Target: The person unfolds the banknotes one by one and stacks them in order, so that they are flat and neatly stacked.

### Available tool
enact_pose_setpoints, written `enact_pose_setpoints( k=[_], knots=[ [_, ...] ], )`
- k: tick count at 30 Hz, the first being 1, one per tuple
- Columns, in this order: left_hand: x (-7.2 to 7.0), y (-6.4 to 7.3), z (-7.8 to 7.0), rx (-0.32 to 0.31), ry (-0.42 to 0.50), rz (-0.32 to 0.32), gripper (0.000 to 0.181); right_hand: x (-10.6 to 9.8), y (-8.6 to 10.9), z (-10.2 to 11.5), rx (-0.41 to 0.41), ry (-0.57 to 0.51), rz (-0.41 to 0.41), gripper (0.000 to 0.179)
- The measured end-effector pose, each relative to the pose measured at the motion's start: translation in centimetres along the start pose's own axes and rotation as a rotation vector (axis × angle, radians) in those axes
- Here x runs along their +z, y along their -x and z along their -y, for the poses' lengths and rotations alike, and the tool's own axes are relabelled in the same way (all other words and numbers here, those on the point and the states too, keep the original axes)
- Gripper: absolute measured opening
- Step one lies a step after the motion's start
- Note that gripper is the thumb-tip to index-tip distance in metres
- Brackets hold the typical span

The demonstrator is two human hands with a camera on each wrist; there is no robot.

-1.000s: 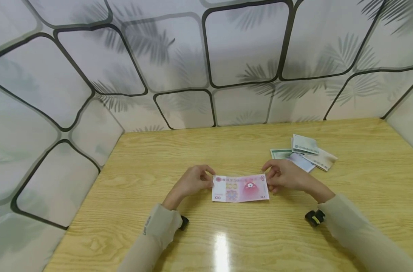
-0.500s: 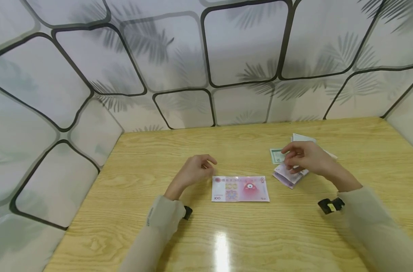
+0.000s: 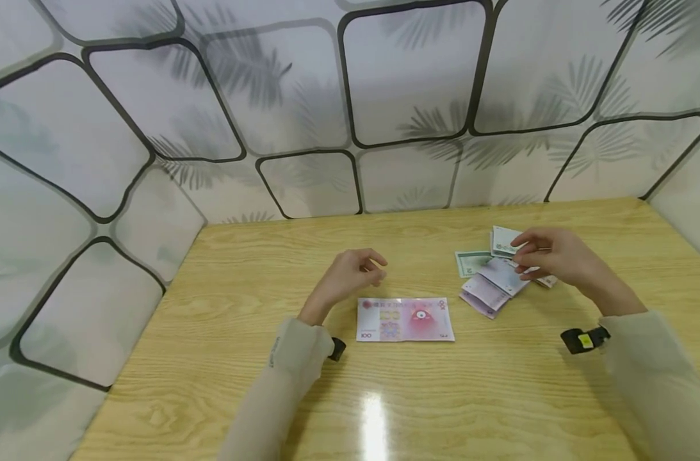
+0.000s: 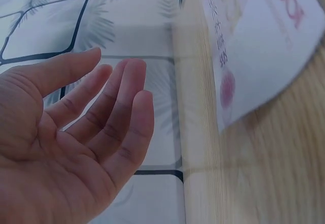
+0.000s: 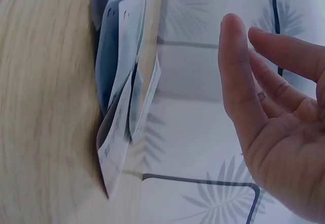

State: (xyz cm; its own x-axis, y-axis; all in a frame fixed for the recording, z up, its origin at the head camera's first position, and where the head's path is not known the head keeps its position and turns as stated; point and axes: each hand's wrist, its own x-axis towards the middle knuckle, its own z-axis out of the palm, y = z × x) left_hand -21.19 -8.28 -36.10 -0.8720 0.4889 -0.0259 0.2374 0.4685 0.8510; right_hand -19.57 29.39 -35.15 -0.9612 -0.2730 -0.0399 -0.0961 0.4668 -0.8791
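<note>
Right hand (image 3: 561, 257) shifted rightward; folded paper banknotes (image 3: 502, 275) overlap nearby

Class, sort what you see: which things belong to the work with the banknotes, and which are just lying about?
Likely part of the work:
- pink 100 note
- pile of notes
- left hand, holding nothing
- right hand, holding nothing

Likely just around it:
- wooden table
- patterned backdrop
- black wrist devices

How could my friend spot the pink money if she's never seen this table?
Start with the wooden table in front of the patterned backdrop. From the head camera, look just left of the pile of banknotes for the pink note. It's the one marked 100, lying by itself, while the others overlap.
</note>
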Motion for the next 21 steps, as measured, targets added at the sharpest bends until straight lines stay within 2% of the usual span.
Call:
enact_pose_setpoints(
  k=[5, 9, 14, 21],
  knots=[
    [0.5, -0.7, -0.6, 0.004, -0.002, 0.007, 0.026, -0.8, 0.1, -0.7, 0.035, 0.005, -0.015, 0.035],
    [0.9, -1.4, -0.8, 0.015, 0.032, 0.007, 0.027, -1.3, 0.3, -1.1, 0.054, 0.023, -0.027, 0.036],
    [1.5, -2.2, -1.0, 0.025, 0.105, 0.01, 0.028, -1.6, 0.3, -1.2, 0.047, 0.027, -0.043, 0.035],
    [2.5, -3.2, -1.7, 0.03, 0.13, 0.008, 0.027, -2.3, 0.4, -1.8, 0.032, 0.015, -0.052, 0.033]
  ],
)
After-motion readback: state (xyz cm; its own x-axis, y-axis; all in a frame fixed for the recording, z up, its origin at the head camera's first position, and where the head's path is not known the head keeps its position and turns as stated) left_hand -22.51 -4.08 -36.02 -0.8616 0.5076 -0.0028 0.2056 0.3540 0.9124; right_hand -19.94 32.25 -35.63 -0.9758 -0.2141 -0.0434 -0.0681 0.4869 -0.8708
